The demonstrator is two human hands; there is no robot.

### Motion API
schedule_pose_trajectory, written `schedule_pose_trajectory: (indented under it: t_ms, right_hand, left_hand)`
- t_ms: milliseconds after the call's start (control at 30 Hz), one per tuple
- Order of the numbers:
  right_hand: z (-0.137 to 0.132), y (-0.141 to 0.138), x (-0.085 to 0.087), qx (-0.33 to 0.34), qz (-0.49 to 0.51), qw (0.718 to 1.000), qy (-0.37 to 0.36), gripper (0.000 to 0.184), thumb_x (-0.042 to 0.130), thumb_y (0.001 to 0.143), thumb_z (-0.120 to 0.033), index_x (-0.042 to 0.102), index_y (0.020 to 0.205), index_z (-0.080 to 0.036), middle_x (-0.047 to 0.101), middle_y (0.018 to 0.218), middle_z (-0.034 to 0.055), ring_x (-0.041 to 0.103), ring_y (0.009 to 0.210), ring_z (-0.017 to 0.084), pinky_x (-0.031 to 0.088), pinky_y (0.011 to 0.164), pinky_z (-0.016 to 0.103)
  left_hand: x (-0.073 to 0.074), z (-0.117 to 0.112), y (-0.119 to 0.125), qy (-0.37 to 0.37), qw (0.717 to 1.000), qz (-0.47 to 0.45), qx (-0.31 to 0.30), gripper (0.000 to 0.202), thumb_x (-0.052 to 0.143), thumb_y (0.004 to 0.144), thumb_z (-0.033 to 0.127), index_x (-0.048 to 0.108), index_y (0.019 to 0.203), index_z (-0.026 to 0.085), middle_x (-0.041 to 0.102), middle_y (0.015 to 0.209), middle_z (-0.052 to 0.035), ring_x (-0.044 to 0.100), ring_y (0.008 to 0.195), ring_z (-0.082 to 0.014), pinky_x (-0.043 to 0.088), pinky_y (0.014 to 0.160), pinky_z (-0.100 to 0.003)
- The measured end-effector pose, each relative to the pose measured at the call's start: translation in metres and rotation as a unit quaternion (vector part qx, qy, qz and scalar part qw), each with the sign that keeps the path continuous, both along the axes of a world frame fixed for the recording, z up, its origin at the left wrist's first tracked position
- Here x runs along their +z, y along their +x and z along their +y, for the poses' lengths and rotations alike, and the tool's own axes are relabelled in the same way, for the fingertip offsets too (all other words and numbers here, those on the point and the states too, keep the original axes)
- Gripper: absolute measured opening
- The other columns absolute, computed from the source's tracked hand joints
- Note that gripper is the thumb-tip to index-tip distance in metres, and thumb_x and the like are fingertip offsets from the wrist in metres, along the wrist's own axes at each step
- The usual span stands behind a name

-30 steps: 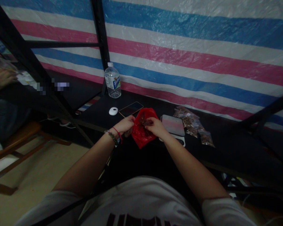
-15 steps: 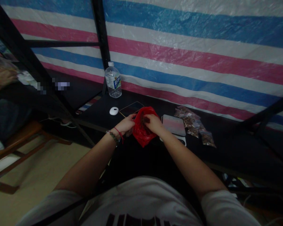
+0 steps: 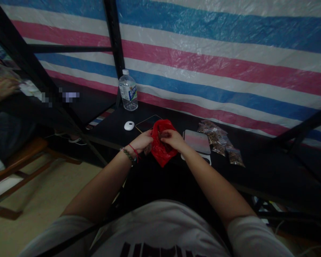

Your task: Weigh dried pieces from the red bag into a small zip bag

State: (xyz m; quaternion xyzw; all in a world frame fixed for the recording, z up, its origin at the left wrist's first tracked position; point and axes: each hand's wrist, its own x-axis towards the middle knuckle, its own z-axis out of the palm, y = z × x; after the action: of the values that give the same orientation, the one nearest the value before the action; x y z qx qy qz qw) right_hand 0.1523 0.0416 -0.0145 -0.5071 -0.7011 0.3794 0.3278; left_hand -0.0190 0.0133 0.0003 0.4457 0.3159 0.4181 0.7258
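Note:
A red plastic bag [image 3: 162,151] with dark brownish contents hangs between my two hands above the near edge of a black table [image 3: 256,171]. My left hand [image 3: 142,141], with a red string and bead bracelet on the wrist, grips the bag's left edge. My right hand [image 3: 173,139] pinches the bag's mouth from the right, fingers curled at the opening. A small digital scale [image 3: 197,141] lies just to the right of the bag.
Several small clear packets of brown bits [image 3: 222,142] lie right of the scale. A phone [image 3: 148,123], a white round object [image 3: 128,125] and a water bottle [image 3: 128,91] sit further back left. A striped tarp [image 3: 216,64] hangs behind. Another person's hand [image 3: 1,89] shows far left, above a wooden chair [image 3: 21,160].
My hands have drawn closer together and the bag's mouth has narrowed and bunched up. The view shifted slightly.

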Motion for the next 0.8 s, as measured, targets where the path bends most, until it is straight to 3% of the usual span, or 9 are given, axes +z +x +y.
schedule_pose_trajectory:
  t_ms: [100,233,400,500,567,667,800]
  right_hand:
    - [-0.001,0.002,-0.003,0.013,0.109,0.991,-0.074,0.032,0.064,0.075,-0.011,0.062,0.107,-0.015,0.070,0.099,0.0069,0.066,0.080,0.014,0.052,0.072,0.026]
    - [-0.003,0.006,-0.002,0.005,0.160,0.983,-0.086,0.031,0.063,0.075,-0.011,0.060,0.105,-0.015,0.069,0.100,0.0078,0.065,0.081,0.013,0.052,0.068,0.024]
    - [-0.001,0.010,-0.007,-0.003,0.073,0.997,-0.013,0.031,0.066,0.074,-0.013,0.062,0.105,-0.017,0.069,0.103,0.0069,0.065,0.088,0.016,0.052,0.078,0.030]
    - [0.000,0.012,-0.008,-0.009,0.017,0.999,0.027,0.031,0.067,0.074,-0.015,0.064,0.106,-0.018,0.069,0.103,0.0056,0.065,0.092,0.017,0.051,0.084,0.033]
    - [0.000,0.012,-0.006,-0.017,-0.010,0.999,0.049,0.031,0.067,0.075,-0.015,0.064,0.105,-0.018,0.069,0.104,0.0056,0.065,0.092,0.017,0.050,0.086,0.033]
    - [-0.001,0.012,-0.001,-0.028,-0.049,0.996,0.069,0.030,0.067,0.075,-0.016,0.065,0.105,-0.017,0.069,0.105,0.0065,0.065,0.090,0.017,0.049,0.085,0.032]
    - [-0.005,0.008,0.002,0.006,-0.088,0.994,0.065,0.034,0.068,0.074,-0.014,0.065,0.107,-0.017,0.069,0.106,0.0063,0.064,0.094,0.018,0.048,0.088,0.033]
  left_hand:
    - [-0.002,0.004,-0.003,0.002,1.000,0.014,0.010,0.055,0.056,0.058,-0.002,0.061,0.110,0.013,0.073,0.090,-0.0085,0.069,0.078,-0.0202,0.054,0.075,-0.033]
    - [-0.004,0.010,-0.014,0.028,0.995,0.066,0.062,0.054,0.067,0.059,0.002,0.060,0.111,0.013,0.071,0.095,-0.0085,0.067,0.079,-0.0167,0.052,0.074,-0.029]
    - [0.001,0.010,-0.025,0.060,0.957,0.256,0.120,0.026,0.071,0.070,0.026,0.065,0.092,0.014,0.066,0.068,-0.0028,0.056,0.052,-0.0101,0.043,0.053,-0.022]
    - [0.002,0.010,-0.026,0.062,0.927,0.338,0.148,0.017,0.068,0.071,0.030,0.063,0.077,0.016,0.057,0.052,0.0015,0.048,0.042,-0.0095,0.034,0.044,-0.021]
    - [0.000,0.011,-0.027,0.040,0.922,0.352,0.155,0.015,0.065,0.071,0.031,0.059,0.071,0.017,0.050,0.045,0.0035,0.045,0.038,-0.0105,0.030,0.041,-0.022]
    - [-0.002,0.014,-0.030,0.045,0.927,0.337,0.156,0.015,0.064,0.070,0.029,0.055,0.065,0.018,0.053,0.049,0.0022,0.048,0.043,-0.0112,0.033,0.045,-0.023]
    - [-0.006,0.022,-0.034,0.130,0.914,0.341,0.177,0.022,0.068,0.068,0.037,0.063,0.075,0.016,0.063,0.064,-0.0006,0.056,0.057,-0.0133,0.040,0.054,-0.024]
